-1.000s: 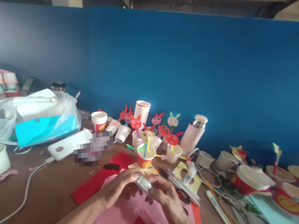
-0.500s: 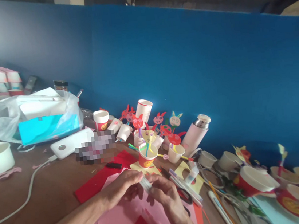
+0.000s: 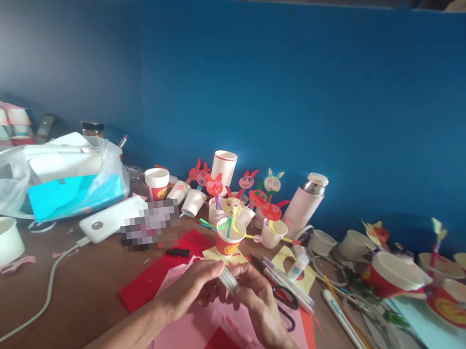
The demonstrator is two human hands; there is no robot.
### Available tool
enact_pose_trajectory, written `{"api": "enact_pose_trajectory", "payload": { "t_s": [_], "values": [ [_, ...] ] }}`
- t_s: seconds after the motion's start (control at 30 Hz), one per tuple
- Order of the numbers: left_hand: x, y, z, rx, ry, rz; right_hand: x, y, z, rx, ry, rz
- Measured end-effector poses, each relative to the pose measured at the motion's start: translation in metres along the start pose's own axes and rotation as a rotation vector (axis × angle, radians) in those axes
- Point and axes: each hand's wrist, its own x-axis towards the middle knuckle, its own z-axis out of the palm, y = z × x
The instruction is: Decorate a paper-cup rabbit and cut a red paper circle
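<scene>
One small clear plastic tube (image 3: 228, 280) sits pinched between my left hand (image 3: 183, 291) and right hand (image 3: 255, 300), the two held close together above the pink paper (image 3: 182, 344). It looks light, stiff and rather slippery, so I'd take it by its ends with my fingertips. Just beyond my hands lie red paper (image 3: 156, 282) and scissors (image 3: 286, 299). Farther off, paper cups (image 3: 228, 238) and rabbit cutouts (image 3: 272, 181) crowd the wooden worktop (image 3: 17, 294) against a blue wall (image 3: 290, 87).
</scene>
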Motion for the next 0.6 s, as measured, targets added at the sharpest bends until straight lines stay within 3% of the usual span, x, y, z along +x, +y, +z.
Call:
{"api": "enact_pose_trajectory", "payload": {
  "t_s": [0.13,0.33,0.6],
  "values": [
    [0.0004,-0.0015,-0.001,-0.007,-0.01,0.033,-0.0002,0.0016,-0.0003,0.031,-0.025,-0.011],
    [0.0012,-0.0021,-0.0006,0.076,-0.013,0.072,0.0002,0.0021,0.0019,0.016,0.044,0.0],
    [-0.0007,-0.0028,-0.001,-0.083,-0.028,0.025,-0.0019,0.0081,-0.0025,0.016,0.014,-0.051]
  ]
}}
